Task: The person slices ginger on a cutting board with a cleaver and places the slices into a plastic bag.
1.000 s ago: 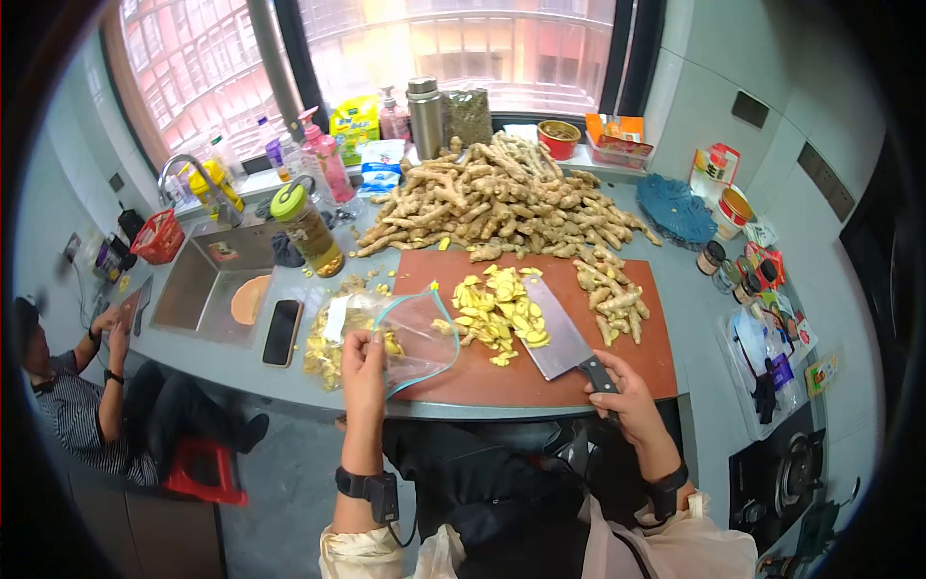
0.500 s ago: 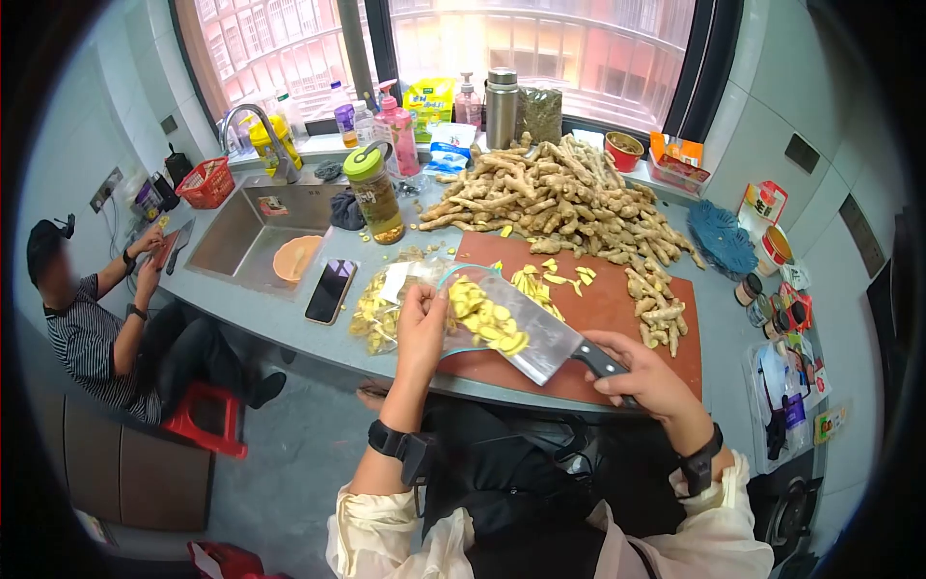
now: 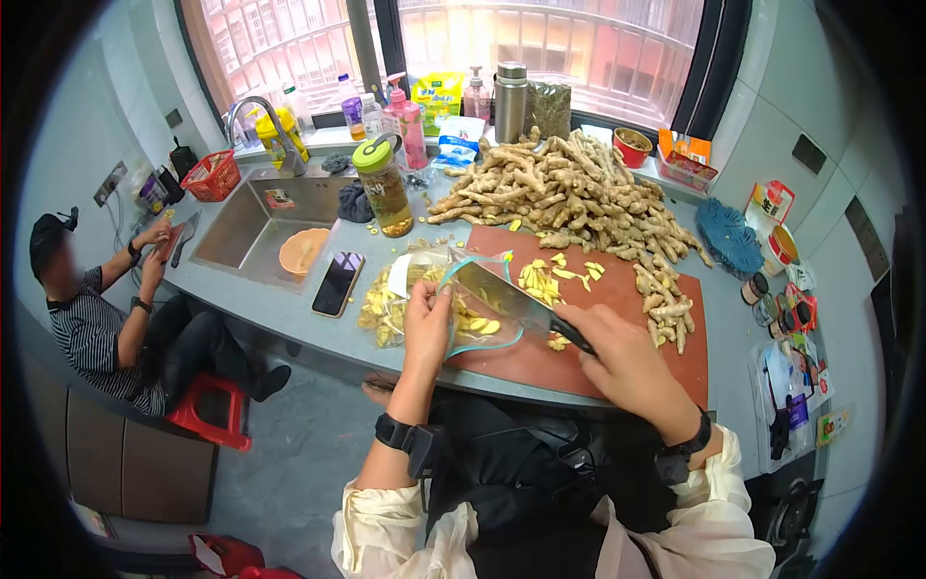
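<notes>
My left hand (image 3: 427, 323) holds the rim of a clear zip bag (image 3: 453, 304) open at the left end of a brown cutting board (image 3: 617, 333). My right hand (image 3: 622, 362) grips the handle of a cleaver (image 3: 506, 294), whose blade is tilted into the bag's mouth. Yellow ginger slices (image 3: 479, 325) lie inside the bag, and a few more slices (image 3: 545, 275) remain on the board. Peeled ginger pieces (image 3: 666, 299) sit at the board's right side.
A big heap of ginger roots (image 3: 569, 198) lies behind the board. A jar (image 3: 384, 188), bottles and a flask stand by the window. A phone (image 3: 339, 283) lies beside the sink (image 3: 256, 227). A person (image 3: 106, 318) sits at the left. Jars and packets crowd the right counter.
The cleaver scooped up the sliced ginger from the board and swung left to the bag, tipping the slices in. Most slices have left the board. My left hand kept the bag open.
</notes>
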### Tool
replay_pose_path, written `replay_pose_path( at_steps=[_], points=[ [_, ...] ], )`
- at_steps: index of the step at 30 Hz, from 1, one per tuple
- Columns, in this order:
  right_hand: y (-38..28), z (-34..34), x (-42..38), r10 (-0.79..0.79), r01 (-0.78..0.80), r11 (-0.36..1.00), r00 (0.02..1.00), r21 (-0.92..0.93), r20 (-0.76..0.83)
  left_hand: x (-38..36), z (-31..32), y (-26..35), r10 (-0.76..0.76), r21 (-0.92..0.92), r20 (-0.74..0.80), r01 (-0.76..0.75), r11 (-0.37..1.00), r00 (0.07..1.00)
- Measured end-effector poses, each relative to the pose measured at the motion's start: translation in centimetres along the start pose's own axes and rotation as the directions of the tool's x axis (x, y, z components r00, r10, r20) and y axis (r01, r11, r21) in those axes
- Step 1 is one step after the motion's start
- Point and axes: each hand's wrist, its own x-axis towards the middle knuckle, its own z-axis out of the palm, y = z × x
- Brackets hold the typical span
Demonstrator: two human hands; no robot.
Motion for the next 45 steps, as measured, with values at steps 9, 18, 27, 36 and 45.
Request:
replay_pose_path(
  at_steps=[9,18,27,36,45],
  points=[
    [6.1,-3.3,-6.7,0.233,-0.153,0.938,0.943,0.312,-0.239,0.0,-0.4,-0.4,-0.016,-0.031,-0.002,0.016,0.999,1.000],
    [13.4,-0.7,-7.6,0.273,-0.290,0.956,0.854,0.029,-0.443,-0.7,-0.7,-0.7,-0.017,-0.023,-0.001,0.017,1.000,1.000],
    [13.3,0.5,-8.2,0.127,-0.130,0.992,0.948,0.010,-0.291,-1.0,-0.5,-0.5,-0.020,-0.038,0.008,0.020,0.999,1.000],
    [15.9,0.7,-2.5,0.021,-0.039,0.998,0.938,-0.046,-0.345,-1.4,-0.7,-0.2,-0.055,-0.045,-0.013,0.054,0.998,0.998],
    [14.4,-0.9,-4.0,0.065,-0.052,0.996,0.975,0.066,-0.211,-1.4,-1.8,-0.1,-0.030,-0.035,-0.036,0.028,0.999,0.999]
  ],
)
